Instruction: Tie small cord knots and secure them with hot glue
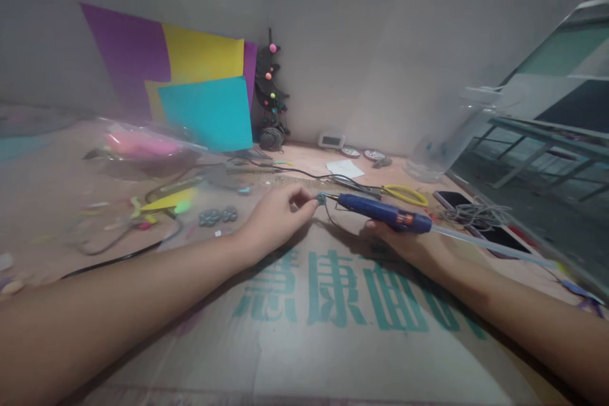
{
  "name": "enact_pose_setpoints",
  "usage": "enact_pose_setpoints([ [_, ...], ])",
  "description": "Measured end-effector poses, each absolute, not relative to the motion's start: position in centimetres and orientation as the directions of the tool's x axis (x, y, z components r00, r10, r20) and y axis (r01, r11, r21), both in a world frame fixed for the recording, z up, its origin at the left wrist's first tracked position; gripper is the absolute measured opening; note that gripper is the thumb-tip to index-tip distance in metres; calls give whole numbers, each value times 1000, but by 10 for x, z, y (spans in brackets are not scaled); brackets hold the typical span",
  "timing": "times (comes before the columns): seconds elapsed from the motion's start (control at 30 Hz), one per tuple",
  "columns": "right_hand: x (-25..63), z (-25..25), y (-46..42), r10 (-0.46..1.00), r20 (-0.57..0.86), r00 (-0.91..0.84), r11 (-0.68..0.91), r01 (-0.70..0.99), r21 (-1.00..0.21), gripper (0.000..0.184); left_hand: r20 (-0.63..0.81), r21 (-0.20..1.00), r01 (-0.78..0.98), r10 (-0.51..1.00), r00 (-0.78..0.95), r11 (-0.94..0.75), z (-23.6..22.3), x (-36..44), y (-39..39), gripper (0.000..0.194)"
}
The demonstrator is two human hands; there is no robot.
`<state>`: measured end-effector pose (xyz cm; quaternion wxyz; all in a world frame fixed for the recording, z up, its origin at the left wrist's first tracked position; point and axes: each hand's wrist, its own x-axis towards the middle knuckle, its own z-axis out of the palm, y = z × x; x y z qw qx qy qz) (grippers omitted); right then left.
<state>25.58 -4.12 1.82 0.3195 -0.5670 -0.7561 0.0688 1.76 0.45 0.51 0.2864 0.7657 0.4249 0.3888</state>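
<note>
My left hand (280, 216) pinches a small blue-grey piece (321, 199) between thumb and fingertips; its exact kind is too small to make out. In my right hand (399, 241) is a blue hot glue gun (385, 210), wrapped from below, with a clear glue stick (495, 246) coming out of its back end. The gun's nozzle points left and meets or nearly touches the small piece. A thin dark wire hangs from near the piece. Left of my left hand lies a cluster of small blue-grey beads (217, 216).
A cardboard sheet with green characters (333, 288) lies in front. Behind stand coloured papers (204, 114) and a dark tree-shaped ornament (272, 101). Yellow-handled pliers (404, 194), phones (504, 241) with a grey wire coil, and a clear plastic container (432, 152) are at right. Scraps and cords lie left.
</note>
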Motion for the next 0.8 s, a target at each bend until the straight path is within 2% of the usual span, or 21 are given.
enact_pose_setpoints([
  [0.27,259,11,-37,894,428,-131,349,803,-483,19,344,781,417,878,333,-464,5,17,5,14],
  [0.43,259,11,-38,918,378,-120,311,809,-498,20,326,790,424,889,322,-444,5,18,5,15],
  [0.57,255,17,-42,933,339,-119,274,847,-457,17,311,809,405,894,322,-427,4,18,5,16],
  [0.7,254,20,-42,915,382,-128,306,837,-453,16,301,832,386,908,292,-399,3,17,8,17],
  [0.8,260,24,-41,894,440,-78,267,882,-388,20,277,853,378,926,258,-361,2,17,11,18],
])
